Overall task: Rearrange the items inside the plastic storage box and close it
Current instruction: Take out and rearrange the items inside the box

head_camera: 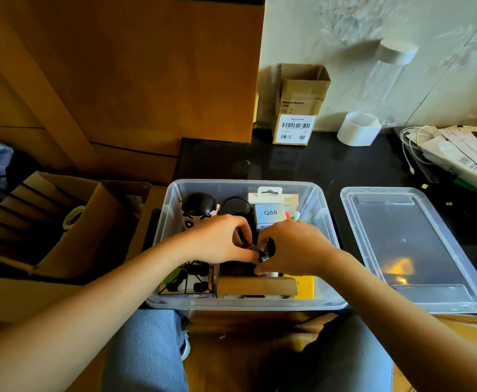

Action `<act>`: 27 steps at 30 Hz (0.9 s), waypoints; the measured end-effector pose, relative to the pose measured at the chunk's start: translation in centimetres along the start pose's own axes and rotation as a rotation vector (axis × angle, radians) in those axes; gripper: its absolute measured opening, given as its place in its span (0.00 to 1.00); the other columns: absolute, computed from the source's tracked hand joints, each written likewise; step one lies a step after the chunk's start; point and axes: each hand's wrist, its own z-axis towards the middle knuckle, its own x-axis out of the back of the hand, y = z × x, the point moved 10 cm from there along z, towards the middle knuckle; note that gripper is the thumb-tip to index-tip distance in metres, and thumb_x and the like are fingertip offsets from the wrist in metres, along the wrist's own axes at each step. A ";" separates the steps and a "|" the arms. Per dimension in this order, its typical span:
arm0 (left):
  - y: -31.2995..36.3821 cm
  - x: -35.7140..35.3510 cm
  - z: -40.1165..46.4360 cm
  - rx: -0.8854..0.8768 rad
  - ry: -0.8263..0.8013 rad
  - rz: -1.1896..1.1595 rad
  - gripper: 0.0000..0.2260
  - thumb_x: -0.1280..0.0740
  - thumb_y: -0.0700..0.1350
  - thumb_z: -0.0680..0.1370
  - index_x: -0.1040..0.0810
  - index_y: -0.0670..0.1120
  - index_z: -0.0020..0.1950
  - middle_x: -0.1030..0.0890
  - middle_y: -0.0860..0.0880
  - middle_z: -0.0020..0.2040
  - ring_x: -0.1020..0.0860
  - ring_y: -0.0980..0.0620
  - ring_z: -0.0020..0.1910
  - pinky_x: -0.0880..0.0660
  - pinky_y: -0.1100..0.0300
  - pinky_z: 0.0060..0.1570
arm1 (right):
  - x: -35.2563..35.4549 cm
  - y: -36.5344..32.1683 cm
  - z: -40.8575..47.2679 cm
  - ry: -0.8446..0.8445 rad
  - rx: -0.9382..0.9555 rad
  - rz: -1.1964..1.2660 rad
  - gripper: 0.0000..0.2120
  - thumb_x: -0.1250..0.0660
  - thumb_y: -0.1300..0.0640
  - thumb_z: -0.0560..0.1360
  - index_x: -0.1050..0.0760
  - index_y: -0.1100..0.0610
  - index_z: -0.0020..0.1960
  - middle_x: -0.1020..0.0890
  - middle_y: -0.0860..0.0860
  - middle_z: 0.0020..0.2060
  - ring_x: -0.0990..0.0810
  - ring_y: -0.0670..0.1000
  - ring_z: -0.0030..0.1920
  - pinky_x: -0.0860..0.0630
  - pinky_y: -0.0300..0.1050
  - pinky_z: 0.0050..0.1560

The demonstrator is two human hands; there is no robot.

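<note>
In the head view, the left hand and right hand meet over the middle of the open plastic storage box, fingers curled, together pinching a small dark metallic object between them. Beyond the left hand stands a cartoon figure; past the right, a Q88 box. The lid lies flat just right of the right hand.

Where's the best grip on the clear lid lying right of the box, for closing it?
Take the clear lid by its two long edges, one hand per side, coming from above. It lies flat on the dark surface beside the storage box, rim exposed all round. Both hands, left hand and right hand, are currently busy holding a small dark item inside the box.
</note>
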 end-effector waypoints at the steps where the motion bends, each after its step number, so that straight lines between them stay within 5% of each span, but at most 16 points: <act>1: -0.1 0.0 0.2 0.016 0.005 -0.009 0.14 0.27 0.60 0.68 0.25 0.55 0.48 0.19 0.54 0.39 0.21 0.58 0.39 0.25 0.61 0.39 | 0.2 0.0 0.0 0.025 0.002 -0.037 0.18 0.34 0.35 0.68 0.23 0.47 0.49 0.24 0.44 0.37 0.27 0.46 0.37 0.36 0.34 0.30; 11: 1.7 -3.1 0.4 0.023 -0.287 -0.106 0.08 0.32 0.47 0.77 0.25 0.43 0.48 0.16 0.50 0.40 0.19 0.54 0.38 0.30 0.74 0.26 | 5.0 6.3 -2.9 0.239 -0.273 0.104 0.09 0.36 0.48 0.74 0.27 0.46 0.35 0.26 0.42 0.26 0.27 0.44 0.27 0.35 0.35 0.27; 14: 2.9 -3.9 0.5 -0.030 -0.348 -0.043 0.05 0.30 0.43 0.76 0.22 0.42 0.49 0.18 0.51 0.36 0.19 0.54 0.37 0.26 0.71 0.30 | 6.9 7.9 -3.7 0.375 -0.360 0.108 0.10 0.36 0.49 0.74 0.27 0.47 0.34 0.29 0.43 0.24 0.30 0.44 0.25 0.40 0.34 0.26; 17: 3.9 -3.9 1.2 -0.082 -0.289 0.020 0.05 0.28 0.42 0.73 0.22 0.45 0.46 0.19 0.53 0.35 0.20 0.56 0.33 0.24 0.65 0.38 | 6.5 8.0 -3.5 0.380 -0.399 0.096 0.09 0.37 0.50 0.74 0.25 0.50 0.36 0.28 0.45 0.24 0.31 0.45 0.25 0.40 0.34 0.26; 23: 5.0 -3.6 2.1 -0.208 -0.137 0.346 0.12 0.25 0.54 0.68 0.27 0.54 0.40 0.27 0.58 0.35 0.29 0.60 0.34 0.34 0.60 0.33 | 4.2 8.1 -2.9 0.306 -0.429 0.368 0.08 0.38 0.52 0.75 0.26 0.53 0.40 0.18 0.53 0.35 0.19 0.53 0.35 0.20 0.47 0.39; 27: 4.9 -3.3 2.2 -0.241 -0.094 0.395 0.13 0.25 0.58 0.67 0.26 0.55 0.41 0.27 0.58 0.37 0.28 0.60 0.37 0.33 0.61 0.34 | 5.5 9.4 -4.4 0.476 -0.522 0.209 0.08 0.39 0.51 0.76 0.28 0.55 0.43 0.27 0.48 0.28 0.30 0.46 0.28 0.35 0.38 0.26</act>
